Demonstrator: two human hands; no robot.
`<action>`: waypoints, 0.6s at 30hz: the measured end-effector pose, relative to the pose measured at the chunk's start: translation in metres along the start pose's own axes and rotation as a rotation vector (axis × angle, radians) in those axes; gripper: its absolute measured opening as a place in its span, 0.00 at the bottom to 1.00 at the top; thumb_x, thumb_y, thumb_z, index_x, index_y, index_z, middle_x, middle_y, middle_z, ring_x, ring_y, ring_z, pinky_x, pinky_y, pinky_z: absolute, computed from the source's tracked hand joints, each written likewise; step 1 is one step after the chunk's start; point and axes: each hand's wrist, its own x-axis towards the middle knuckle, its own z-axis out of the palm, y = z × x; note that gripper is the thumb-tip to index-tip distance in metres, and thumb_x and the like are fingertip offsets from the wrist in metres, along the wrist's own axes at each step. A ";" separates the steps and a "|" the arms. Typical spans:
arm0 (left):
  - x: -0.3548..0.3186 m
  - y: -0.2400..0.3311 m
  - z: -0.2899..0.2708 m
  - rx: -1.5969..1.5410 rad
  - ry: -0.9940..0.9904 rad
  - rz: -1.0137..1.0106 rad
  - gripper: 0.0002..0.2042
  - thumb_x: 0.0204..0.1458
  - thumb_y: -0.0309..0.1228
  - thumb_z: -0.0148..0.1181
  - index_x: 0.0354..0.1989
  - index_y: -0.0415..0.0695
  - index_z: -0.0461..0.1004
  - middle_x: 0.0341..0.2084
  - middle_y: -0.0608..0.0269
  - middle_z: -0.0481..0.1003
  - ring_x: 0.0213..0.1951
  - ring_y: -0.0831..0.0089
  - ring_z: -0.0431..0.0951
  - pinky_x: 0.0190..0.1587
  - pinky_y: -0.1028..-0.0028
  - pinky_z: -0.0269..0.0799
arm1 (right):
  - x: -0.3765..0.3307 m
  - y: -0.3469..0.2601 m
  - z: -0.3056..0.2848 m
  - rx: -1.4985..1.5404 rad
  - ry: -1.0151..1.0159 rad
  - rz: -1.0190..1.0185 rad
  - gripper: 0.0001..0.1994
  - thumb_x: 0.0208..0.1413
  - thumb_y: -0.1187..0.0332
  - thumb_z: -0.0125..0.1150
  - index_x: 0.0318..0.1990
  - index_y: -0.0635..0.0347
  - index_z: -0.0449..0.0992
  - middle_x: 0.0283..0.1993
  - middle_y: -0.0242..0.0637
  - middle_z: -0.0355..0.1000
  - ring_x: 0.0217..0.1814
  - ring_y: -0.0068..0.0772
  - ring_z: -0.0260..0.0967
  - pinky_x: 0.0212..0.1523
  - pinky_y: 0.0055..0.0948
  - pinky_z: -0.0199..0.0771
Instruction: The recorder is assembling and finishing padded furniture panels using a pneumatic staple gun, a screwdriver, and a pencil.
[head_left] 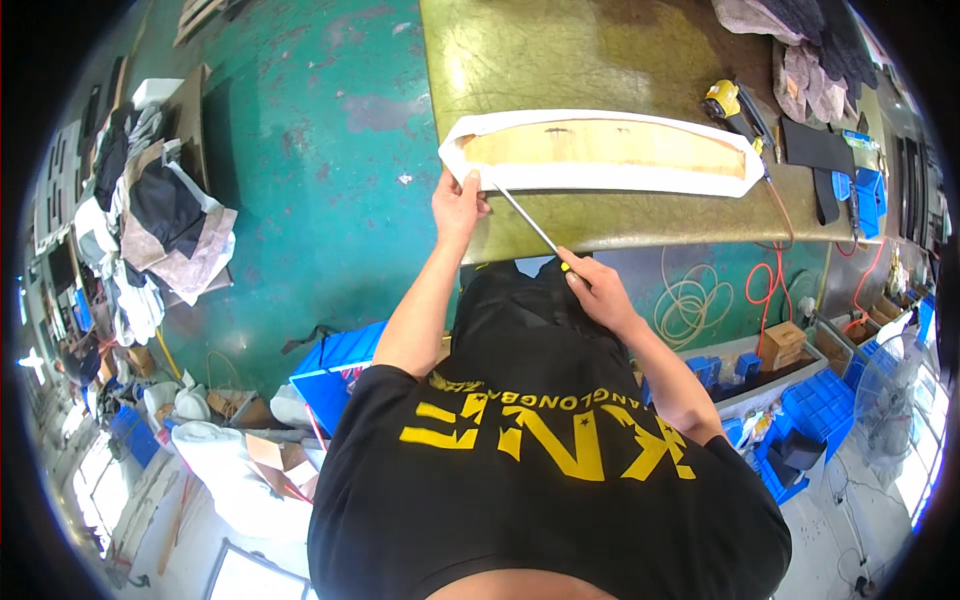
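Note:
A long curved wooden panel (610, 145) lies bare side up on the olive-covered table (620, 225). White padded covering (610, 181) is folded around its rim. My left hand (458, 208) grips the panel's near left corner, thumb on top and the other fingers partly hidden at the edge. In my right hand (598, 288), just off the table's front edge, is a screwdriver (527, 218). Its long metal shaft slants up and left, with the tip at the white covering beside my left thumb. I cannot tell whether the tip is under the fold.
On the table's right lie a yellow-and-black air tool (722, 100), dark fabric pieces (812, 147) and an orange hose (786, 205). A coiled pale hose (692, 305) rests on the green floor. Fabric covers (175, 215) are heaped at left; blue bins (815, 410) stand behind me.

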 end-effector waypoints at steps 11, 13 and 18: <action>0.001 0.001 0.000 0.017 0.003 0.003 0.15 0.66 0.35 0.61 0.55 0.39 0.72 0.29 0.64 0.77 0.18 0.82 0.72 0.19 0.78 0.73 | -0.006 -0.006 0.009 -0.049 0.052 0.017 0.24 0.64 0.74 0.59 0.68 0.54 0.73 0.31 0.45 0.66 0.34 0.48 0.69 0.39 0.39 0.71; 0.001 0.000 -0.001 0.040 0.005 -0.026 0.16 0.66 0.35 0.61 0.56 0.40 0.72 0.29 0.63 0.77 0.18 0.82 0.72 0.19 0.78 0.73 | -0.008 -0.007 0.009 -0.048 0.055 0.024 0.24 0.64 0.74 0.59 0.68 0.54 0.73 0.31 0.45 0.66 0.34 0.48 0.69 0.38 0.39 0.71; 0.001 0.000 -0.001 0.021 -0.023 0.011 0.16 0.66 0.39 0.61 0.55 0.42 0.71 0.29 0.63 0.77 0.19 0.81 0.75 0.21 0.78 0.73 | -0.008 -0.010 0.012 -0.050 0.050 0.050 0.24 0.64 0.74 0.58 0.69 0.54 0.73 0.31 0.45 0.66 0.34 0.48 0.69 0.39 0.39 0.71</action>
